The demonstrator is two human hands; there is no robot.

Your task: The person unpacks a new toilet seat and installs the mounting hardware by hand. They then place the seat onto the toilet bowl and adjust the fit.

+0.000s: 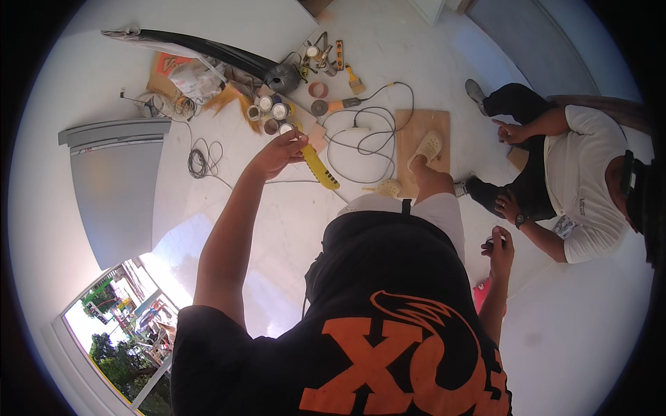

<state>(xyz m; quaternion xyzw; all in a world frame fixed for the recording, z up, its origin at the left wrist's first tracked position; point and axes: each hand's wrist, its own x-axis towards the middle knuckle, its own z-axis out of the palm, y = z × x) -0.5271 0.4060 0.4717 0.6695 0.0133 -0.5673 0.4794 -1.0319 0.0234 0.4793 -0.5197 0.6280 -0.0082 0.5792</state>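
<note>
My left hand is raised ahead of me, its fingers closed on one end of a long yellow tool with dark slots. The tool slants down to the right, and its exact kind is unclear. Lower at my right side, my right hand has its fingers curled round something small and dark that I cannot make out. Beyond my left hand, several open cans stand on the floor, one partly behind the fingers. An angle grinder with an orange body lies farther off, its cord looping rightward.
A person in a white top sits at the right. One of my cream clogs rests on a brown board. A yellow-handled brush, a long black curved part and a grey panel lie around.
</note>
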